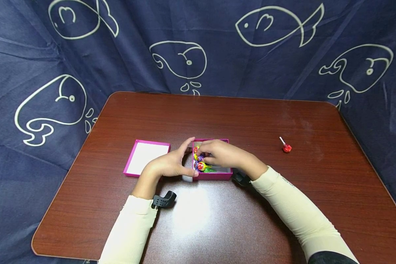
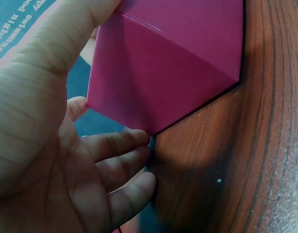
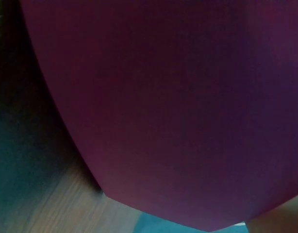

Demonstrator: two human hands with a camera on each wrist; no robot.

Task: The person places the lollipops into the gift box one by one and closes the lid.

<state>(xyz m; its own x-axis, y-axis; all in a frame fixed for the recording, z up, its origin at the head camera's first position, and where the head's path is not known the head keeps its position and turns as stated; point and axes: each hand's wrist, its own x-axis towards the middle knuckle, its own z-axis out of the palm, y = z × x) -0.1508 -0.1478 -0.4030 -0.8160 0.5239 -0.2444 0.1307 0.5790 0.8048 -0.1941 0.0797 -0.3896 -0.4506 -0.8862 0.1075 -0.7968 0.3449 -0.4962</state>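
A pink box [image 1: 214, 176] without its lid stands on the table, with several wrapped lollipops [image 1: 201, 167] in yellow, purple and green inside. My left hand [image 1: 168, 163] spans the box's left end, thumb at the near corner and forefinger at the far one. In the left wrist view, its other fingers [image 2: 122, 165] are by a lower corner of the box. My right hand [image 1: 222, 153] reaches in from the right, its fingertips bent around a purple lollipop [image 1: 200, 157]. The right wrist view shows only the box's dark outer wall [image 3: 163, 111], so those fingers are hidden there.
The pink-rimmed lid [image 1: 146, 158], white inside, lies to the left of the box. A single red lollipop [image 1: 286, 148] with a white stick lies farther right on the brown table [image 1: 250, 121]. Dark blue cloth [image 1: 217, 33] with fish drawings hangs behind.
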